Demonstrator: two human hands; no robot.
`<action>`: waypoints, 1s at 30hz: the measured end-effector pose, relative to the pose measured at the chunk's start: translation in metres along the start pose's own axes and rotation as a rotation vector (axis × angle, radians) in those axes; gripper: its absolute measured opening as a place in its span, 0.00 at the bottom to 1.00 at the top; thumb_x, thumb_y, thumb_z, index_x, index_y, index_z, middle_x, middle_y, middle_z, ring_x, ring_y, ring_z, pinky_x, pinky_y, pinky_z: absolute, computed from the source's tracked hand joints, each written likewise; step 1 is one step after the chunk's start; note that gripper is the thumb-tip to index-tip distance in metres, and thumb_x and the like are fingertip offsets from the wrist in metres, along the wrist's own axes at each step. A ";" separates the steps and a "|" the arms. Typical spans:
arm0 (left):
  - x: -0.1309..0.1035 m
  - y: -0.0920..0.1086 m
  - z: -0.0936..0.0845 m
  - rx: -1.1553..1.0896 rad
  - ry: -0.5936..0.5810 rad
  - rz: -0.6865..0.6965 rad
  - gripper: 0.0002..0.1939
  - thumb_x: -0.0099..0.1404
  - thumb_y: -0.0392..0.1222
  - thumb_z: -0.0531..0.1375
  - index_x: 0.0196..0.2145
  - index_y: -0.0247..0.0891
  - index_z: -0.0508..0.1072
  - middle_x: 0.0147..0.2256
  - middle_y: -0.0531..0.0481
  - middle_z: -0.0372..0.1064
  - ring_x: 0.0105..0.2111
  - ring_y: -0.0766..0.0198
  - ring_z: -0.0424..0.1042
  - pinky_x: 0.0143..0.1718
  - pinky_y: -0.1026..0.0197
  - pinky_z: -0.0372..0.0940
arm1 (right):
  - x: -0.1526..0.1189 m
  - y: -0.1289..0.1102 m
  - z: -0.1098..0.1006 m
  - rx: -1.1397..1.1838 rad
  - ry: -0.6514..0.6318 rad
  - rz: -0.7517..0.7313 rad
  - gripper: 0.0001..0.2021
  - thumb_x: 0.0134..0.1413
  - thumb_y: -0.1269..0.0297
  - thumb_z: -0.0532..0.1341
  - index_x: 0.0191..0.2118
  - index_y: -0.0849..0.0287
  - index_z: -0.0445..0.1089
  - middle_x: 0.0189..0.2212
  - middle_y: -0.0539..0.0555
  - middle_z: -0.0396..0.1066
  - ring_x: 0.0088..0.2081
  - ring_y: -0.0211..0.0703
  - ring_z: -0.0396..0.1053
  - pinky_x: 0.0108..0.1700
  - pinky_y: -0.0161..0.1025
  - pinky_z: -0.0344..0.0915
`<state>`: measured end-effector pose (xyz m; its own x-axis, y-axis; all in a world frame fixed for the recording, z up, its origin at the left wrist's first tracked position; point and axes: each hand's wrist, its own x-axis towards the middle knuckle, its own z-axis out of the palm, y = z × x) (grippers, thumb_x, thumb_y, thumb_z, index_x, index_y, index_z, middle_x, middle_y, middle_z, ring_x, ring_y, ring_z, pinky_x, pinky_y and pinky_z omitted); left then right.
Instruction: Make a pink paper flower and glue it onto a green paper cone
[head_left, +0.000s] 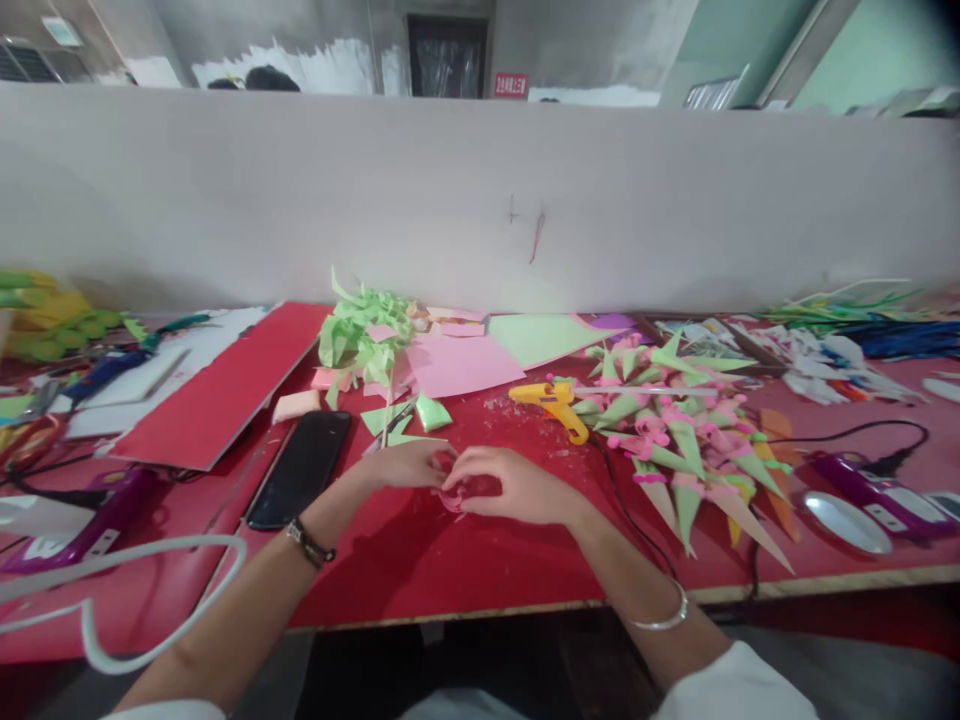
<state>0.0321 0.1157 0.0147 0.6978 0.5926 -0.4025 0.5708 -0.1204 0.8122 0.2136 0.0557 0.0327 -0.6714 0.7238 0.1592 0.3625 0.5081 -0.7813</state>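
Observation:
Low over the red tabletop, my left hand (409,465) and my right hand (514,485) meet at the fingertips. Between them is a small pink curled piece (452,502), looking like a rolled paper strip or ring. Fingers of both hands are bent closed around it and partly hide it. Just beyond my left hand lie green paper scraps (409,438), dark scissors partly covered by them, and a small shiny green packet (432,412). A yellow glue gun (553,403) rests on its side past my right hand, its black cord running toward the table edge.
Green and pink paper cones (684,450) are heaped at the right. Behind are pink paper sheets (461,365) and crumpled green paper (367,335). A black phone (300,470) lies by my left forearm, near a red board (225,390). A grey partition (337,200) stands behind.

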 end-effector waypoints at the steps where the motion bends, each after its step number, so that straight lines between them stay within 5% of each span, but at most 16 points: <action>1: 0.001 0.003 0.001 0.025 -0.007 -0.009 0.14 0.47 0.37 0.58 0.35 0.34 0.68 0.21 0.54 0.68 0.22 0.66 0.66 0.23 0.67 0.56 | -0.002 0.001 0.004 0.008 0.022 0.001 0.09 0.50 0.66 0.58 0.38 0.58 0.70 0.36 0.53 0.68 0.38 0.38 0.65 0.43 0.35 0.60; 6: -0.002 0.007 0.006 0.080 0.057 -0.017 0.13 0.52 0.40 0.55 0.37 0.35 0.67 0.22 0.52 0.68 0.22 0.66 0.66 0.23 0.66 0.57 | -0.005 0.006 0.016 0.015 0.137 0.022 0.05 0.49 0.65 0.59 0.31 0.60 0.70 0.29 0.51 0.69 0.35 0.37 0.65 0.40 0.34 0.60; 10: -0.020 0.004 0.008 0.198 0.379 0.073 0.17 0.57 0.46 0.53 0.42 0.37 0.64 0.29 0.51 0.67 0.27 0.65 0.64 0.29 0.64 0.57 | -0.004 0.008 0.017 -0.032 0.171 0.046 0.05 0.50 0.65 0.58 0.31 0.59 0.69 0.30 0.51 0.69 0.35 0.37 0.66 0.41 0.35 0.59; 14: -0.043 -0.001 0.029 0.277 0.654 0.196 0.10 0.58 0.43 0.53 0.38 0.38 0.65 0.30 0.52 0.65 0.27 0.67 0.63 0.29 0.66 0.58 | -0.004 0.006 0.015 -0.084 0.208 0.063 0.07 0.49 0.62 0.59 0.34 0.58 0.69 0.33 0.51 0.69 0.37 0.39 0.66 0.44 0.38 0.58; 22: -0.047 -0.015 0.094 0.540 0.774 0.118 0.11 0.59 0.48 0.53 0.31 0.39 0.69 0.30 0.50 0.68 0.28 0.64 0.67 0.29 0.64 0.58 | -0.011 0.015 -0.012 -0.074 0.500 0.116 0.06 0.52 0.66 0.54 0.34 0.57 0.67 0.35 0.53 0.68 0.40 0.41 0.65 0.45 0.41 0.60; 30: -0.033 -0.011 0.110 0.772 0.792 0.023 0.15 0.60 0.49 0.51 0.26 0.39 0.71 0.24 0.47 0.70 0.23 0.63 0.66 0.24 0.64 0.52 | -0.032 0.018 -0.038 -0.232 0.594 0.318 0.07 0.51 0.66 0.53 0.31 0.58 0.68 0.30 0.52 0.72 0.32 0.41 0.68 0.33 0.36 0.63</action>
<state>0.0500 0.0100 -0.0274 0.3945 0.8927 0.2178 0.8703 -0.4390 0.2231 0.2660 0.0593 0.0362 -0.0683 0.9519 0.2987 0.6545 0.2688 -0.7067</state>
